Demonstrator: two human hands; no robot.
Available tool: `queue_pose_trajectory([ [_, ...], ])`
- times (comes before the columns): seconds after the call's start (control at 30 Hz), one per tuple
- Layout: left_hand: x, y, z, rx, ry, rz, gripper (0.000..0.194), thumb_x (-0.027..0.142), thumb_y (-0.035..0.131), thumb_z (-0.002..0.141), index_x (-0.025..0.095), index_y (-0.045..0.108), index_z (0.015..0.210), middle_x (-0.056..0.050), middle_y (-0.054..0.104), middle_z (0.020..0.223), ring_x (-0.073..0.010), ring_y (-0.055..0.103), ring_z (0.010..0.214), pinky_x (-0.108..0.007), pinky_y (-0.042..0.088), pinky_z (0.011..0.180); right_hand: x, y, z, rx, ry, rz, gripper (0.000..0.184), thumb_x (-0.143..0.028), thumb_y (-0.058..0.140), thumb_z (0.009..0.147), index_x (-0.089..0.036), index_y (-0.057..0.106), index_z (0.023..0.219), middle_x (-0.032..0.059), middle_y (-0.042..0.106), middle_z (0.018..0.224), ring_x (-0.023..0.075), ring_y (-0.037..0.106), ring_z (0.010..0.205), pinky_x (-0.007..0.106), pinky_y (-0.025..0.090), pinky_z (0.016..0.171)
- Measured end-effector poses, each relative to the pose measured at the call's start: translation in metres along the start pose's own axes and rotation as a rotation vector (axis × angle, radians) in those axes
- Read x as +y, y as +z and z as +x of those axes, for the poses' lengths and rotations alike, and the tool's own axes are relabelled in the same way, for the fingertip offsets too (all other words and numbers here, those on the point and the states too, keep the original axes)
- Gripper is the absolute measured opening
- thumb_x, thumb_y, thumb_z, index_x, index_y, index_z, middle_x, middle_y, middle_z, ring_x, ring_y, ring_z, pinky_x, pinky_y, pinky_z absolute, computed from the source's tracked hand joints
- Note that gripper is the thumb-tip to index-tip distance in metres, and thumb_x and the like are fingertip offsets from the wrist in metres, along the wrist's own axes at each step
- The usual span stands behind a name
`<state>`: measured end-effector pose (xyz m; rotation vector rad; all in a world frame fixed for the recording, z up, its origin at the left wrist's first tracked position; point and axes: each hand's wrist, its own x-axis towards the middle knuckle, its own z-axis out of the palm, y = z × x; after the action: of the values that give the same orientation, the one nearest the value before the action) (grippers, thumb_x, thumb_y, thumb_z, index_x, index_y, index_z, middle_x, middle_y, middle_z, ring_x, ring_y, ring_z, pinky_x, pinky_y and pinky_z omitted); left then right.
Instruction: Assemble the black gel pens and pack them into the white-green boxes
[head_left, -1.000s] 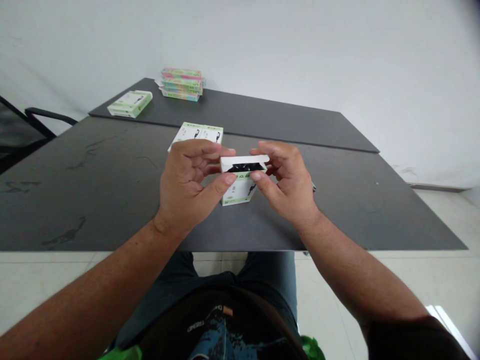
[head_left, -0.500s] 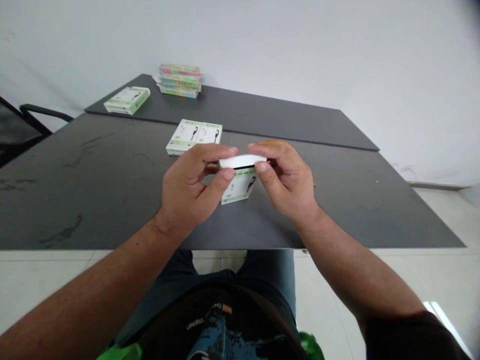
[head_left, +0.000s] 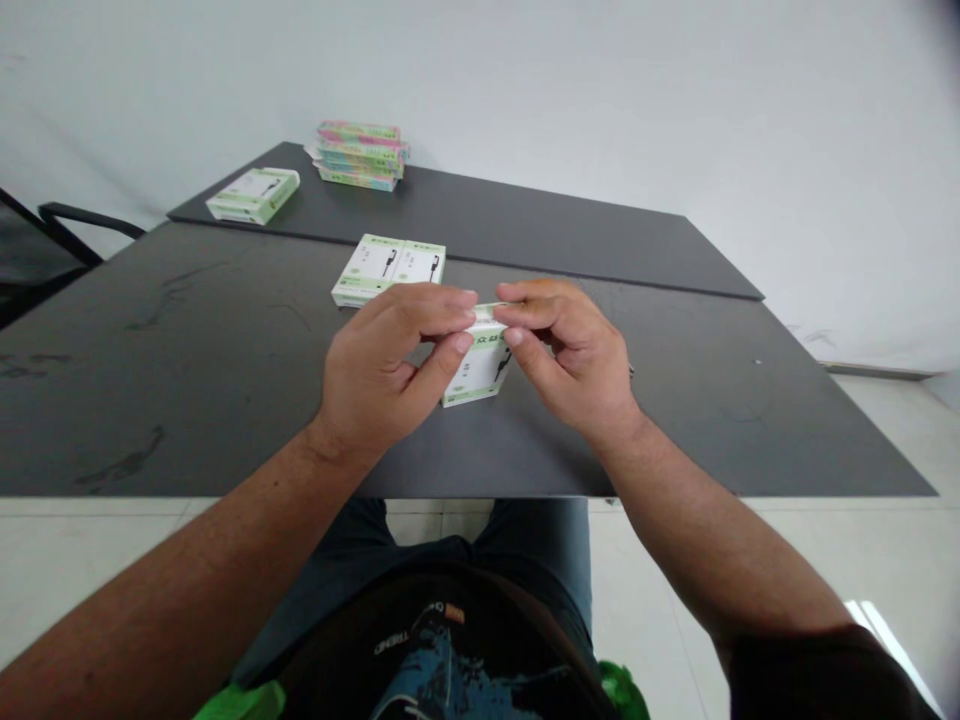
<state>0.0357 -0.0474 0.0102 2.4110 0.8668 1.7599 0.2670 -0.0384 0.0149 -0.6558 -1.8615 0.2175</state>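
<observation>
A small white and green cardboard box (head_left: 475, 368) stands upright near the front of the dark table, its top flap folded down over the opening. My left hand (head_left: 401, 350) grips its left upper edge, thumb on the front face and fingers on the top. On the other side, my right hand (head_left: 566, 355) holds the right upper edge in the same way, fingertips pressing the flap. The back and sides of the box are hidden by my hands.
Just beyond my left hand, similar white and green boxes (head_left: 390, 268) lie side by side. More such boxes (head_left: 253, 195) lie at the far left. Behind them is a stack of colourful slim boxes (head_left: 360, 157). A black chair (head_left: 90, 220) stands left of the table (head_left: 712, 420).
The box's top was open, showing dark contents. My fingers have pushed the white flap down, and the top is now closed. The box has stayed in place.
</observation>
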Motion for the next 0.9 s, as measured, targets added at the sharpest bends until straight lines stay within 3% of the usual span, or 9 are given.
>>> queue_pose_trajectory([
  [0.33,-0.007,-0.008,0.003,-0.063,0.075,0.04,0.023,0.015,0.078,0.103,0.03,0.074,0.121,-0.003,0.085,0.134,-0.0234,0.082,0.122,-0.045,0.067,0.112,0.008,0.006,-0.011,-0.022,0.004,-0.004,0.03,-0.033,0.064,0.115,-0.036,0.078,0.141,0.0069,0.081,0.139,0.0296,0.074,0.135,0.057,0.061,0.119],
  [0.47,-0.011,-0.008,0.0,-0.086,0.068,0.078,0.02,0.018,0.077,0.104,0.029,0.075,0.119,-0.004,0.084,0.133,-0.0244,0.081,0.123,-0.047,0.068,0.111,0.01,0.009,-0.016,-0.051,0.068,0.047,0.033,-0.031,0.064,0.115,-0.036,0.074,0.146,0.0058,0.081,0.138,0.0265,0.077,0.124,0.049,0.066,0.107],
  [0.6,-0.013,-0.002,-0.01,-0.064,-0.117,-0.129,0.035,0.021,0.077,0.104,0.03,0.07,0.137,-0.007,0.08,0.143,-0.0263,0.08,0.129,-0.04,0.073,0.099,0.012,0.013,-0.025,-0.078,0.179,0.098,0.044,-0.037,0.065,0.115,-0.036,0.063,0.158,0.0083,0.075,0.149,0.023,0.079,0.106,0.041,0.071,0.087],
  [0.7,-0.012,-0.001,-0.017,-0.044,-0.223,-0.24,0.043,0.022,0.078,0.104,0.031,0.065,0.144,-0.009,0.077,0.15,-0.0269,0.08,0.131,-0.039,0.074,0.096,0.013,0.016,-0.03,-0.078,0.226,0.12,0.051,-0.045,0.064,0.115,-0.034,0.056,0.164,0.0109,0.071,0.155,0.0241,0.079,0.109,0.042,0.072,0.088],
  [0.9,-0.014,-0.003,-0.017,-0.073,-0.165,-0.154,0.039,0.021,0.077,0.103,0.03,0.069,0.14,-0.01,0.077,0.149,-0.0255,0.08,0.129,-0.036,0.074,0.094,0.016,0.018,-0.034,-0.08,0.239,0.119,0.052,-0.047,0.065,0.115,-0.033,0.054,0.164,0.0122,0.07,0.154,0.0238,0.078,0.109,0.041,0.072,0.088],
])
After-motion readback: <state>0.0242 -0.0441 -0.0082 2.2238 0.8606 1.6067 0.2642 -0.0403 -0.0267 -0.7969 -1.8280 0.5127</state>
